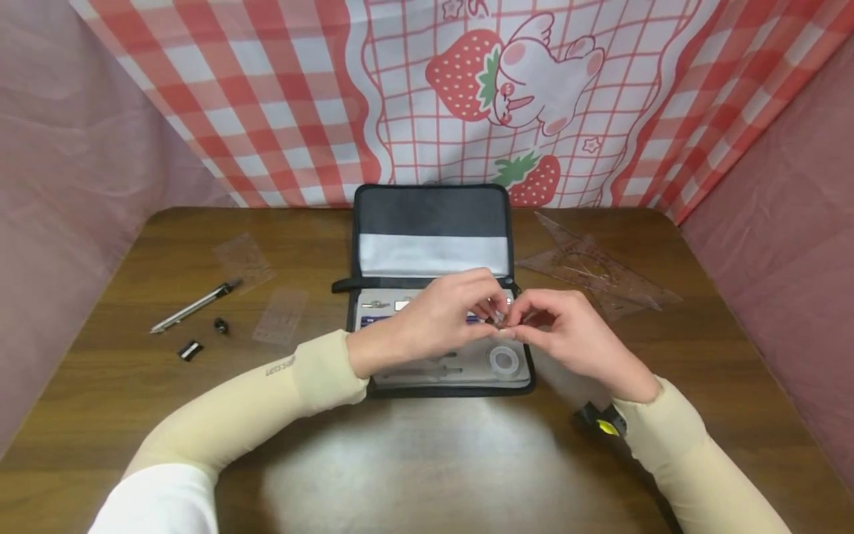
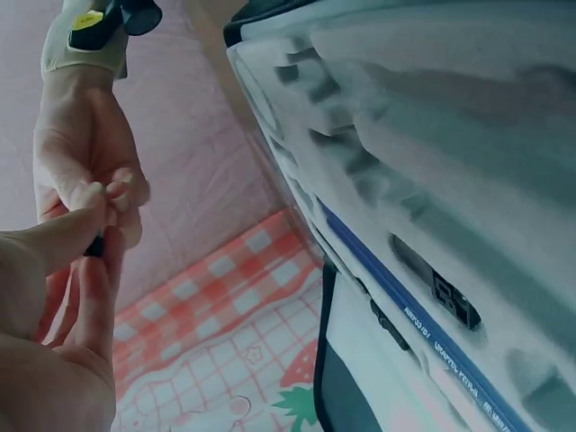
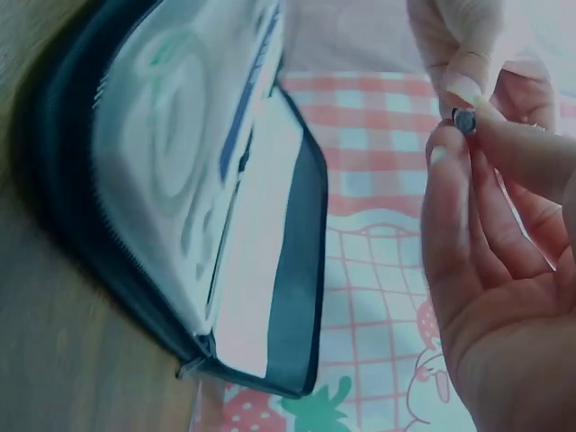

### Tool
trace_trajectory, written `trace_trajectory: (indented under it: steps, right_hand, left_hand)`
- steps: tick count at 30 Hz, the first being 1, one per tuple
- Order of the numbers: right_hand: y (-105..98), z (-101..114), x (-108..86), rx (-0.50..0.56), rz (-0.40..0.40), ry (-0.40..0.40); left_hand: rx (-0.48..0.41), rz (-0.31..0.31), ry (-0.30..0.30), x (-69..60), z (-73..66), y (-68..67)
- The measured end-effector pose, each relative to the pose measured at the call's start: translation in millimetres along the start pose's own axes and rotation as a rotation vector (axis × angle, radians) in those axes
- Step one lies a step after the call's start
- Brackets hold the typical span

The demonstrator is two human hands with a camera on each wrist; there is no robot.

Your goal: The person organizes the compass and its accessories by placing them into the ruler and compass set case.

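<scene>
Both hands meet above the right part of an open black zip case with a grey moulded tray. Between thumb and finger, the left hand pinches a small dark piece. The right hand has its thumb and fingertips pressed together at the same spot. In the right wrist view the small piece shows a round grey end between the fingertips; what it is I cannot tell. A blue pencil and a clear round container lie in the tray.
On the table's left lie a compass-like metal tool, a small black item, a sharpener and clear plastic pieces. Clear set squares lie at the right behind the right hand. A checked cloth hangs behind.
</scene>
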State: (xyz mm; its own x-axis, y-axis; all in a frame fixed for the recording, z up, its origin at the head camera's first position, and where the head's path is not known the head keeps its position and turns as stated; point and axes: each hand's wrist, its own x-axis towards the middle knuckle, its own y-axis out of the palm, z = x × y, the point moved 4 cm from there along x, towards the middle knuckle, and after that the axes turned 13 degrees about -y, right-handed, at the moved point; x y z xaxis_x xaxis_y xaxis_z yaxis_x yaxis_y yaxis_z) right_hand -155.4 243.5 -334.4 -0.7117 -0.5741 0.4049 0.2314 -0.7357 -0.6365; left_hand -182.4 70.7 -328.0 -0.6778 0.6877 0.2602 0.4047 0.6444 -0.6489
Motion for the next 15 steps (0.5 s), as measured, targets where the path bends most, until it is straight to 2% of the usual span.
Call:
trace_trajectory:
  steps: [2, 5, 7, 10, 12, 15]
  right_hand:
    - [-0.4, 1.7, -0.2, 0.098, -0.014, 0.007]
    - [-1.5, 1.8, -1.4, 0.239, -0.037, 0.025]
    - [-2.5, 1.1, -2.3, 0.295, -0.048, 0.031]
    - [-4.2, -0.9, -3.1, 0.314, -0.058, 0.047]
    - [-4.3, -3.6, -2.7, 0.287, -0.048, 0.035]
    - [-4.1, -12.9, -2.0, 0.121, -0.018, 0.031]
  left_hand:
    - [-0.066, 0.0, -0.006, -0.9, 0.2, -0.9]
    - [-0.151, 0.01, -0.058, -0.5, 1.9, -2.8]
    - [-0.148, 0.002, -0.107, 0.6, 3.4, -5.3]
    - [-0.077, -0.009, -0.176, 2.6, 6.6, -8.3]
    - [0.018, 0.007, -0.213, 3.8, 10.0, -8.7]
    - [0.161, 0.085, -0.227, 5.0, 17.2, -6.7]
